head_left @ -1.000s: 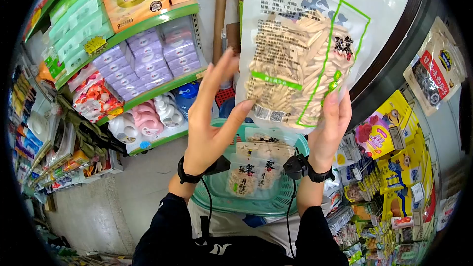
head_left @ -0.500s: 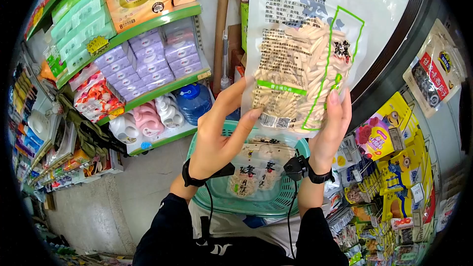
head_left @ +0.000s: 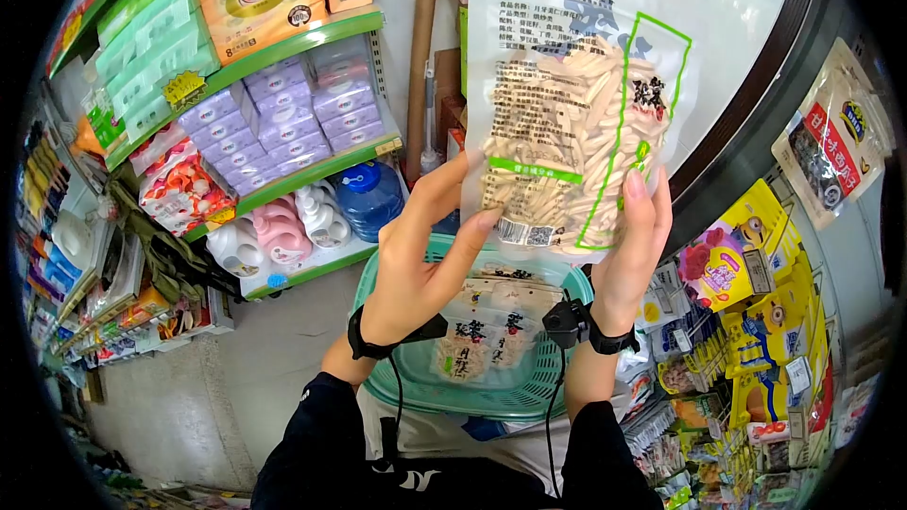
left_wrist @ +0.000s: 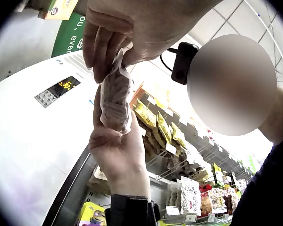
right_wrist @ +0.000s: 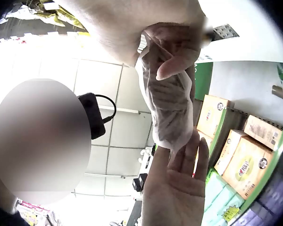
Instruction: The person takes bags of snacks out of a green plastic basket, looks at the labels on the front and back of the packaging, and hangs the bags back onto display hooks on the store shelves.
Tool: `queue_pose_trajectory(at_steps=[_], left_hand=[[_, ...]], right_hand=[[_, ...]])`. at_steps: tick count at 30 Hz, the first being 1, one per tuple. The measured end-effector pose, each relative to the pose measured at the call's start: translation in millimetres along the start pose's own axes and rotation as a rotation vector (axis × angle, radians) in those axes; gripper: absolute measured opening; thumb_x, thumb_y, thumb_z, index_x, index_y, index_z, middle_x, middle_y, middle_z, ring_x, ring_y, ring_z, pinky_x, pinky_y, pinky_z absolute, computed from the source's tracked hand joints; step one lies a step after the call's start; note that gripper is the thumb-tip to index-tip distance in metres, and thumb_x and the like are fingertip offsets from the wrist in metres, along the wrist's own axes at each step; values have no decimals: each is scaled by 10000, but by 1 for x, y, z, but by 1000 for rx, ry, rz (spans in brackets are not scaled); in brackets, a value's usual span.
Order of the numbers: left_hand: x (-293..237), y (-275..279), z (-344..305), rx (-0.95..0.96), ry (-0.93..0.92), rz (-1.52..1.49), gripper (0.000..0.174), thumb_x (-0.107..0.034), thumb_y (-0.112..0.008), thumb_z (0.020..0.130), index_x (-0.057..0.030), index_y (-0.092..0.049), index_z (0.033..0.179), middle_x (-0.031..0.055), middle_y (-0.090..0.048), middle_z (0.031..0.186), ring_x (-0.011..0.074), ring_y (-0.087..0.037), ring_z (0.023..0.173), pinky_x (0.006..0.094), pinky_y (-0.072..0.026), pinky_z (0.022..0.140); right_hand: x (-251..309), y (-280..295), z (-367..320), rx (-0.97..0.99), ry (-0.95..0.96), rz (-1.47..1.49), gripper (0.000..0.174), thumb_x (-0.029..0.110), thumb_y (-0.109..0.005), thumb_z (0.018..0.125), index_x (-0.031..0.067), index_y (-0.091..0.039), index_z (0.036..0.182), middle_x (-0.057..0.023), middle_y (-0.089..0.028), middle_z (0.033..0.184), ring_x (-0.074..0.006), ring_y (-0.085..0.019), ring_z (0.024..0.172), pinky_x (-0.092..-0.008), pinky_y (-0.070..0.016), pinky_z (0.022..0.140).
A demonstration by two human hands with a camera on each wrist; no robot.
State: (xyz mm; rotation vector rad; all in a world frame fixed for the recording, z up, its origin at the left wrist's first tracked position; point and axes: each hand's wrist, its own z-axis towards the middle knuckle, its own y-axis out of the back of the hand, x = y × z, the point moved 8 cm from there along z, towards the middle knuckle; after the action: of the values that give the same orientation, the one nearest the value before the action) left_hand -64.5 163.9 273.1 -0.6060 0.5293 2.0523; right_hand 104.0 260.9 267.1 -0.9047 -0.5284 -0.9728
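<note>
Clear-and-white plastic bag of pale, slender seeds (head_left: pixel 567 123) is held up before the person, its densely printed, green-outlined side towards the head camera, its lower edge overlapping the basket's far rim in that view. The left hand (head_left: pixel 411 269) has just changed: a second ago its fingers were spread upward beside the bag, and now they go behind the lower left edge with the thumb on the front, pinching it. The right hand (head_left: pixel 635 250) grips the lower right edge as it did then, thumb in front and fingers behind. With both sides now held, the bag looks steadier and its print easy to read, though the soft plastic could still sag at the top. Below, clear printed packets (head_left: pixel 468 349) lie in a green slatted plastic basket (head_left: pixel 534 382), untouched by either hand. Further out, yellow snack bags (head_left: pixel 770 316) hang at the right, and a white appliance with a lit control panel (left_wrist: pixel 61 92) appears in the left wrist view. Farther off at the left, green-edged shelves bear lilac tissue packs (head_left: pixel 283 118) and a blue bottle (head_left: pixel 368 194).
</note>
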Motion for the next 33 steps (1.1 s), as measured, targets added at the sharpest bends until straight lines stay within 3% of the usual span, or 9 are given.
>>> queue_pose_trajectory(at_steps=[33], left_hand=[[-7, -3, 1, 3, -33, 16, 400, -7, -573, 782, 77, -421, 1142, 174, -532, 1069, 211, -579, 914, 287, -446, 772]], right_hand=[[8, -3, -3, 24, 19, 43, 346, 121, -541, 818, -31, -468, 1120, -53, -524, 1050, -99, -473, 926, -233, -353, 837]])
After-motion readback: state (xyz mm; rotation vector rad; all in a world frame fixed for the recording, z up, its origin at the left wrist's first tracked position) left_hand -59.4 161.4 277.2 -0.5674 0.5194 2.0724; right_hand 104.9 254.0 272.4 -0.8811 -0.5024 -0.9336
